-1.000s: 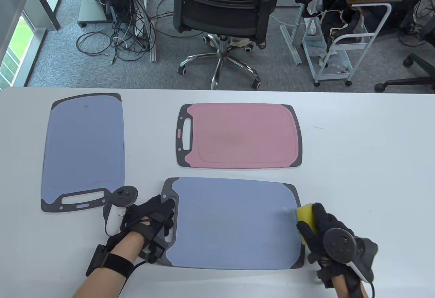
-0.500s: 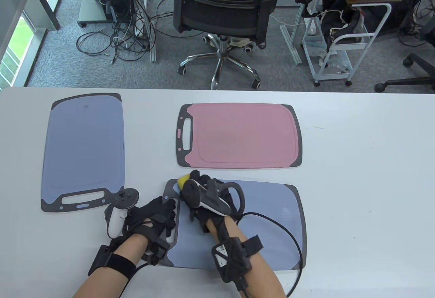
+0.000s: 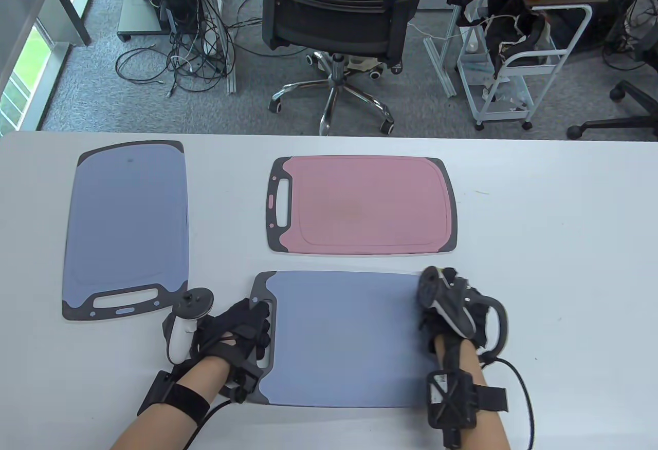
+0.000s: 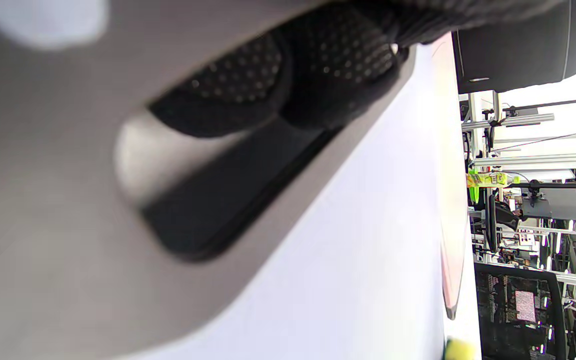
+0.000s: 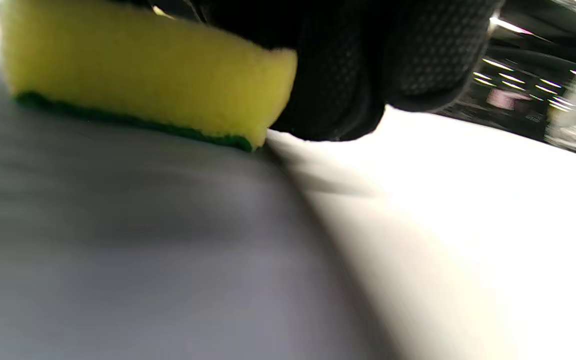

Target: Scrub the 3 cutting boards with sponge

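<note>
We pinned the near board [image 3: 344, 337] by its handle with left fingers [image 3: 252, 324] flat, right hand [image 3: 452, 311] gripping the sponge [image 5: 138, 75] at its right edge, where it risked slipping off.

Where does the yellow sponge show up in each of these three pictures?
Table view: not visible, hidden under the right hand at the near blue board's right end.
Left wrist view: a small yellow sponge at the bottom edge.
Right wrist view: large, top left, green side down.
Shared landmark: the near blue board.
</note>
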Tool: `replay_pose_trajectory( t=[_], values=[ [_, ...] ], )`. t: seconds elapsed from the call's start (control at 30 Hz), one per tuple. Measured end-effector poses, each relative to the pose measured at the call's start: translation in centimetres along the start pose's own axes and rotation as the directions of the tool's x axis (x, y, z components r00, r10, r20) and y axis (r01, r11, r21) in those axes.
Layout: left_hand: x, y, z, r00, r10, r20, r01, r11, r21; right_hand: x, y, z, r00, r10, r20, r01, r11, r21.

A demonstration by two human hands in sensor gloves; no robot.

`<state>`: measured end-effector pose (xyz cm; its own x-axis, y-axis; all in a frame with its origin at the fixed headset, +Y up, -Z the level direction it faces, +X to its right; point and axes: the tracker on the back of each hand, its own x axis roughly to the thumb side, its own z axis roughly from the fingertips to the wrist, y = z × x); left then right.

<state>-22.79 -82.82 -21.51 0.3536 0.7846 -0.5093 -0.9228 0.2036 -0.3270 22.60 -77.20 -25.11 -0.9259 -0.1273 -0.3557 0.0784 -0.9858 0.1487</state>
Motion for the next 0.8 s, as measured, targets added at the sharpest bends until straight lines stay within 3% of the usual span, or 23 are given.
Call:
replay_pose_trajectory(
  t=[0.1, 0.23, 0.37, 0.43, 0.5, 0.53, 0.6, 0.7, 0.8],
  values=[
    [0.2, 0.0, -0.1, 1.0, -0.025, 0.006, 0.025, 1.0, -0.007, -1.0, 0.1, 0.0, 0.993, -0.12, -0.009, 0.12, 0.993, 0.018],
    [0.1, 0.0, -0.1, 1.0, -0.028, 0.006, 0.028, 1.0, -0.007, 6.4, -1.3, 2.6, 0.952, -0.107, 0.286, 0.112, 0.994, -0.001],
    [0.1, 0.1, -0.2, 1.0, -0.015, -0.005, 0.015, 1.0, -0.024, 18.1, -2.8, 10.8, 0.755, -0.04, 0.654, 0.087, 0.995, -0.04],
    [0.1, 0.1, -0.2, 1.0, -0.014, -0.006, 0.014, 1.0, -0.026, 21.4, -3.1, 14.1, 0.647, -0.025, 0.762, 0.089, 0.995, -0.043],
    [0.1, 0.1, -0.2, 1.0, -0.019, -0.005, 0.019, 1.0, -0.023, 22.8, -3.1, 15.9, 0.61, 0.012, 0.792, 0.096, 0.991, -0.09],
    [0.0, 0.1, -0.1, 1.0, -0.021, -0.004, 0.021, 1.0, -0.02, 22.6, -3.0, 16.0, 0.637, 0.073, 0.768, 0.067, 0.987, -0.149],
    [0.0, 0.1, -0.2, 1.0, -0.021, -0.004, 0.021, 1.0, -0.021, 20.9, -2.8, 14.8, 0.657, 0.08, 0.75, 0.056, 0.986, -0.155],
    [0.0, 0.1, -0.3, 1.0, -0.017, -0.005, 0.017, 1.0, -0.026, 15.1, -2.0, 10.9, 0.804, 0.03, 0.594, 0.045, 0.993, -0.11],
    [0.0, 0.1, -0.2, 1.0, -0.021, -0.004, 0.02, 1.0, -0.022, 7.3, -0.9, 6.8, 0.937, -0.007, 0.349, 0.029, 0.998, -0.059]
  ],
)
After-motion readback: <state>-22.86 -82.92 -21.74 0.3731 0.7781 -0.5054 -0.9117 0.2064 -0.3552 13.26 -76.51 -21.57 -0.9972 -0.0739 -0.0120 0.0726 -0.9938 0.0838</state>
